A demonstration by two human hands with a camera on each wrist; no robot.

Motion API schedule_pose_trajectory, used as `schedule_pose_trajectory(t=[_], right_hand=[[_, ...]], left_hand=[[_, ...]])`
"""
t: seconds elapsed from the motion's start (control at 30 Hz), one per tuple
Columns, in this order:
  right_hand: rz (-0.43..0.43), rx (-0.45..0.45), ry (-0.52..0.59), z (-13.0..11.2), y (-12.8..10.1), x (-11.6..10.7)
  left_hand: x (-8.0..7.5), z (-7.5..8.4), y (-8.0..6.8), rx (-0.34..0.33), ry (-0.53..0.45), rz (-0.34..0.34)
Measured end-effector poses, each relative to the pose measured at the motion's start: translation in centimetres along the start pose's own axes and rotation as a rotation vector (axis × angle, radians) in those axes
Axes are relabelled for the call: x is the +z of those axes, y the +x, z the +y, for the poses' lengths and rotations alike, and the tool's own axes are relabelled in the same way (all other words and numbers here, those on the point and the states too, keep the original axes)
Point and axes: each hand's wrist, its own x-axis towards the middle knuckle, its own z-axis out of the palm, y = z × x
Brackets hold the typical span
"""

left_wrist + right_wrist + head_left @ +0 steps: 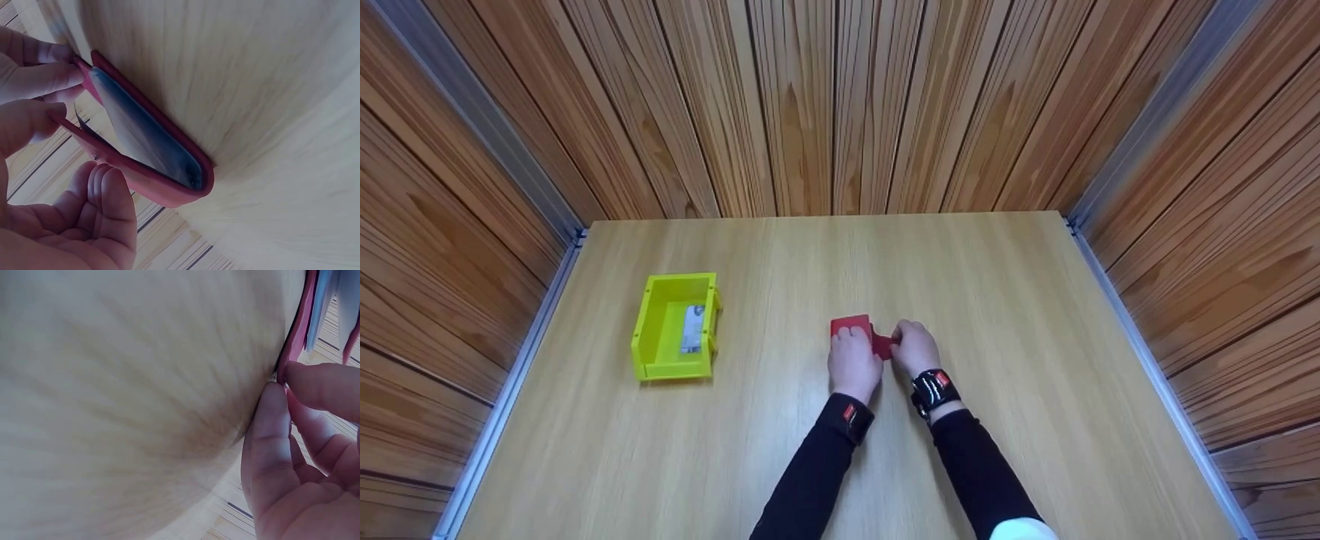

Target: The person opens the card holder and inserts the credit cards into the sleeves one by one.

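Note:
A red card holder [850, 323] with a snap stud on its cover and clear plastic sleeves [143, 129] inside stands partly opened on the table. My left hand [855, 366] is over its left part and holds the front cover, thumb at the cover's edge and fingers curled against the outer side. From the right, my right hand [916, 349] pinches the end of the red closing strap [883, 345] between thumb and fingertips. In the right wrist view that pinch sits at the red edge [299, 332], close to the table surface.
To the left on the table [765, 450] stands a yellow-green open bin [673, 370] with a white label [692, 328] inside. Wood-panelled walls [802, 112] with grey metal edge rails enclose the table at the back and both sides.

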Motion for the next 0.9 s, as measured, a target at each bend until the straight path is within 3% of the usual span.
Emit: schedule_pose_trajectory(t=[0.33,0.67,0.9], right_hand=[[0.003,-0.014,0.011,-0.1,0.0,-0.1],[-0.004,-0.009,-0.003,0.0,0.1,0.0],[-0.004,0.002,-0.004,-0.2,0.0,-0.1]], left_hand=[[-0.9,-0.2,-0.1,-0.080,-0.140,0.009],[-2.7,-0.7,0.5,-0.180,-0.251,-0.108],[-4.1,-1.7,0.7,-0.212,-0.317,-0.107]])
